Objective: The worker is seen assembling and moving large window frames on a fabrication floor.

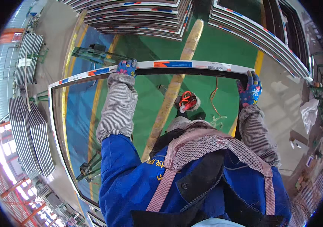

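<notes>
A large rectangular frame point(173, 64), dark inside with white, blue and orange film along its outer edge, spans in front of me. My left hand point(126, 68), in a blue flowered glove, is closed over its far bar, left of the middle. At the far right corner my right hand point(250, 90), gloved alike, has its fingers wrapped round the frame; its palm side is hidden. Through the frame's opening show the green floor and a long bar wrapped in yellowish film point(172, 92), which passes beneath the far bar.
Stacks of similar frames point(138, 17) stand ahead, with more frames point(258, 38) at the far right. Near my body sits a round container with red-orange items point(188, 101). Dark green stands point(93, 53) are on the left. White plastic sheeting point(309, 113) lies right.
</notes>
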A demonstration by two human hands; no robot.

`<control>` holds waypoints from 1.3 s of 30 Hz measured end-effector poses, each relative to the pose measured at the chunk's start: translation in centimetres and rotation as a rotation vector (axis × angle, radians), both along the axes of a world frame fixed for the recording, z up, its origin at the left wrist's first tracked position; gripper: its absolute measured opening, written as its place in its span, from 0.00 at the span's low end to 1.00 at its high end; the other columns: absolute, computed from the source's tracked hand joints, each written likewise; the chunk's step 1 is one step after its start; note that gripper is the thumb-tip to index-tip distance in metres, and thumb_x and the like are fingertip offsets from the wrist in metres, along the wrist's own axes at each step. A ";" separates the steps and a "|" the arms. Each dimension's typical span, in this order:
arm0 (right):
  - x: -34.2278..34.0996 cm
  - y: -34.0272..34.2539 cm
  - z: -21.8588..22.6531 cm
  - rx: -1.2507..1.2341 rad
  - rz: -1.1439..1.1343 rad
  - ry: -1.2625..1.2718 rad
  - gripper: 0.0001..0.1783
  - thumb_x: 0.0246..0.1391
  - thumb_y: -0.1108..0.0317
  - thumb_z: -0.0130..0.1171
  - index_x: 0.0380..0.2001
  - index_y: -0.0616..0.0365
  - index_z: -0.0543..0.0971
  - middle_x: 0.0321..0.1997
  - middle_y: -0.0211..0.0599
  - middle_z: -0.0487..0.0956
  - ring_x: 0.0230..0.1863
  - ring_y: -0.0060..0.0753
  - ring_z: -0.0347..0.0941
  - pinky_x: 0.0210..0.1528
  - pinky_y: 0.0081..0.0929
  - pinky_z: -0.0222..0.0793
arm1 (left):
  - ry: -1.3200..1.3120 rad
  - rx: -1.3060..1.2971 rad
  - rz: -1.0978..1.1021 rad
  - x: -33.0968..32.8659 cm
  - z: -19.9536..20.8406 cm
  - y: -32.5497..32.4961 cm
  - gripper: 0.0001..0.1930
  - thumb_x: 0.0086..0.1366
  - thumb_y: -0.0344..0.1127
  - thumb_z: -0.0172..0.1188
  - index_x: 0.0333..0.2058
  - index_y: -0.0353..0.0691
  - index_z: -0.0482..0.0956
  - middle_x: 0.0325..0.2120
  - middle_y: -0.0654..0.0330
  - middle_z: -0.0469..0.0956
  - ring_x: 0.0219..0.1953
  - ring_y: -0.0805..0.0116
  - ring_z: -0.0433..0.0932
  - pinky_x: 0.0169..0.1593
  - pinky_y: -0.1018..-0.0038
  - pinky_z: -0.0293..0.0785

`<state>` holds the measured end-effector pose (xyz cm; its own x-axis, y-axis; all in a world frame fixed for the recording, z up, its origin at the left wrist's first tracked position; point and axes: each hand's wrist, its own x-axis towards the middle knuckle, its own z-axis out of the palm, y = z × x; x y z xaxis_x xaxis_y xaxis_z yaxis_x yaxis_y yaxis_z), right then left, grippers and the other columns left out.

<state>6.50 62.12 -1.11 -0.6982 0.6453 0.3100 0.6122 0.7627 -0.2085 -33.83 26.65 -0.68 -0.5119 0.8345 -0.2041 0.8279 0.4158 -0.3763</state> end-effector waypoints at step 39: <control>20.5 -10.7 -5.5 -0.630 -0.661 0.420 0.38 0.46 0.47 0.61 0.56 0.55 0.65 0.49 0.50 0.74 0.48 0.49 0.72 0.49 0.38 0.67 | -0.055 0.125 -0.101 5.1 -2.6 10.2 0.32 0.49 0.49 0.61 0.54 0.50 0.66 0.42 0.62 0.72 0.43 0.61 0.75 0.45 0.60 0.71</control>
<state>26.96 51.42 -6.62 -0.0530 0.9952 -0.0822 0.6570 -0.0273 -0.7534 -28.69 36.89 -3.32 -0.4150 0.9018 -0.1207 0.8858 0.3702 -0.2797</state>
